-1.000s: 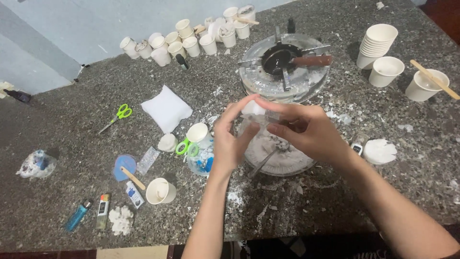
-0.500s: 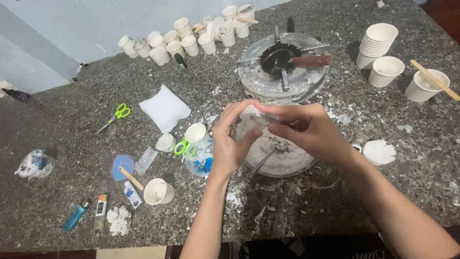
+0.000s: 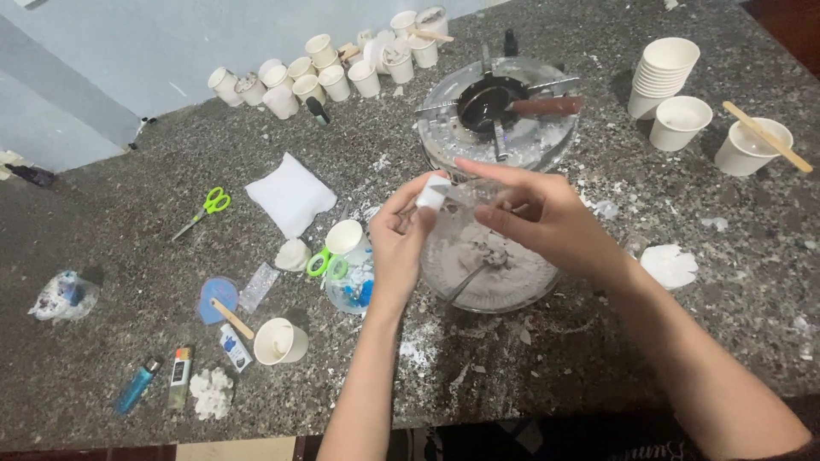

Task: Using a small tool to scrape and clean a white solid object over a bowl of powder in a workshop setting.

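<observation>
Both my hands are raised over a clear glass bowl (image 3: pixel 512 290) of pale grey paste with a spoon (image 3: pixel 465 280) resting in it. My left hand (image 3: pixel 401 243) pinches a small white piece (image 3: pixel 433 193) at its fingertips. My right hand (image 3: pixel 538 213) comes in from the right and grips a small clear item that meets the white piece; what exactly it is cannot be told. Both hands touch at the fingertips above the bowl's left rim.
A gas burner (image 3: pixel 500 115) with a dark pan stands behind the bowl. Several small paper cups (image 3: pixel 333 77) line the back; a cup stack (image 3: pixel 662 77) and a cup with a wooden stick (image 3: pixel 752 145) sit right. Green scissors (image 3: pixel 205 209), white pillow packet (image 3: pixel 290 195), lighters (image 3: pixel 137 386) lie left.
My hands stay together over the bowl; the fingers have shifted slightly and the white piece now shows more clearly at the left fingertips.
</observation>
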